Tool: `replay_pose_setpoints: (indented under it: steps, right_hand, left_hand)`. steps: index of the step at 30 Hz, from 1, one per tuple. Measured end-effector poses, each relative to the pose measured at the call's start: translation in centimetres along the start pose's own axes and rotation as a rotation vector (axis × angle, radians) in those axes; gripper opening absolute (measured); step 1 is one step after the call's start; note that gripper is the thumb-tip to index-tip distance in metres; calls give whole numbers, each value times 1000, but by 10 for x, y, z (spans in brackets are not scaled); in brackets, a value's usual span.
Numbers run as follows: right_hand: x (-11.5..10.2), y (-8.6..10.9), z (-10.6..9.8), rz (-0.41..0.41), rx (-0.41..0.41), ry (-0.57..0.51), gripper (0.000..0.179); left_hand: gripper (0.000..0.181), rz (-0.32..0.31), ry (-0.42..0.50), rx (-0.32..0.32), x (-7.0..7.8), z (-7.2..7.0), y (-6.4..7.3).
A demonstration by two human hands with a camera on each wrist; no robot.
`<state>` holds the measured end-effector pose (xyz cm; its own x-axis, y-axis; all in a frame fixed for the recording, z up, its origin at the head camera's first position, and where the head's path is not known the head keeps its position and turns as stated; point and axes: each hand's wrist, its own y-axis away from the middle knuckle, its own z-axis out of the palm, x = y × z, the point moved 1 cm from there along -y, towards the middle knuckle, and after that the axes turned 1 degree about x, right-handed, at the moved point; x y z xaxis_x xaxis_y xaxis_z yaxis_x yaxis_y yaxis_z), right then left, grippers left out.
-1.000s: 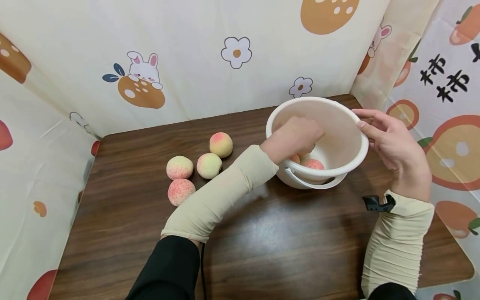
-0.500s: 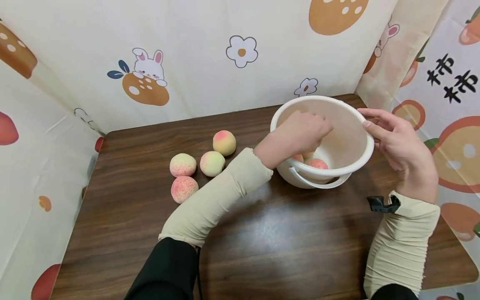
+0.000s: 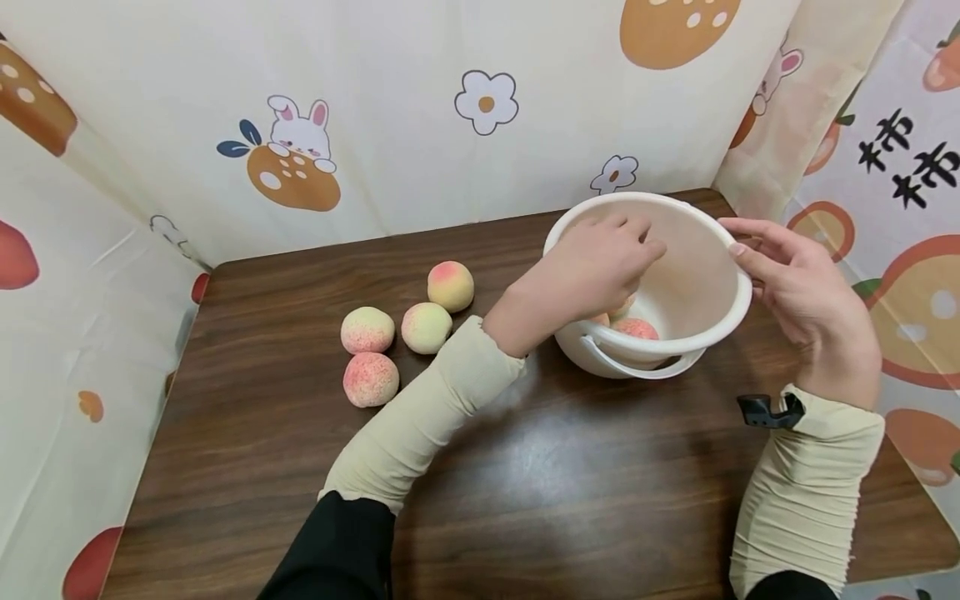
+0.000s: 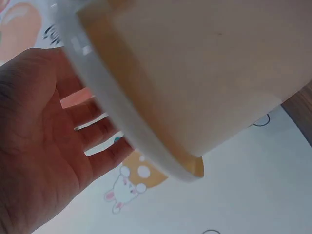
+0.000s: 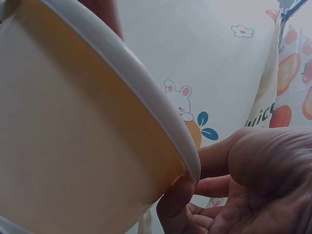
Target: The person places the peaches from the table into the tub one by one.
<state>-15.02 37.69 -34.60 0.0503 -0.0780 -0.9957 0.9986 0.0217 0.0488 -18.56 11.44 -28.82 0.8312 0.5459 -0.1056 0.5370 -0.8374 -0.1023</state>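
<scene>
My left hand (image 3: 600,260) is over the mouth of a white bucket (image 3: 708,337), fingers loose and pointing into it. No fruit shows against its palm in the left wrist view, where the rim covers the fingertips. Inside the bucket lie a few peaches (image 3: 636,328), partly hidden by the rim and hand. With thumb and fingers, my right hand (image 3: 810,300) pinches the bucket's right rim; the thumb and a finger (image 5: 176,200) show on either side of it in the right wrist view. The bucket's handle (image 3: 637,368) hangs down in front.
Left of the bucket, several peaches sit close together on the dark wooden table (image 3: 247,467): a yellow-pink peach (image 3: 450,286) at the back, a pale peach (image 3: 427,327), and a redder peach (image 3: 371,380) near the left forearm. Printed curtains (image 3: 390,167) enclose the table's back and sides.
My left hand has drawn up and back slightly to the left, and its fingers have loosened. The right hand keeps hold of the rim. The view has shifted a little.
</scene>
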Motion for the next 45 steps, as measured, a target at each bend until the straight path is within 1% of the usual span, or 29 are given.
replay_pose_setpoints:
  steps: [1,3,5,9,12,15,19,23,26,30,37,42,45]
  right_hand:
    - [1,0,0,2,-3,0,34]
    - [4,2,0,9,-8,0,34]
    - [7,3,2,17,-16,3,34]
    - [9,3,4,16,-17,4,33]
    - [8,2,5,9,-6,15,33]
    - [6,1,4,16,1,31,33]
    - [6,0,3,28,-2,30,34]
    - [6,0,3,31,1,24,34]
    - [6,-1,3,23,5,23,34]
    - [4,-1,3,5,9,19,34]
    - [1,-2,1,7,13,31,33]
    - [1,0,1,6,17,27,34]
    - [0,-1,1,-2,16,21,34]
  left_hand:
    - [24,0,14,27,-1,0,3]
    - [25,-11,58,55,-2,0,12]
    - [27,-36,93,65,-4,-1,20]
    - [31,-102,130,61,-10,-4,37]
    - [32,-132,153,98,-15,-6,50]
    - [29,-155,182,156,-20,-5,63]
    - [25,-181,181,210,-26,-4,76]
    - [27,-212,174,217,-30,-3,89]
    - [30,-238,199,234,-31,-2,99]
    - [30,-268,241,262,-33,3,112]
    - [30,-303,251,288,-40,15,132]
    - [31,-364,257,267,-45,28,148]
    - [30,-394,261,250,-47,37,154]
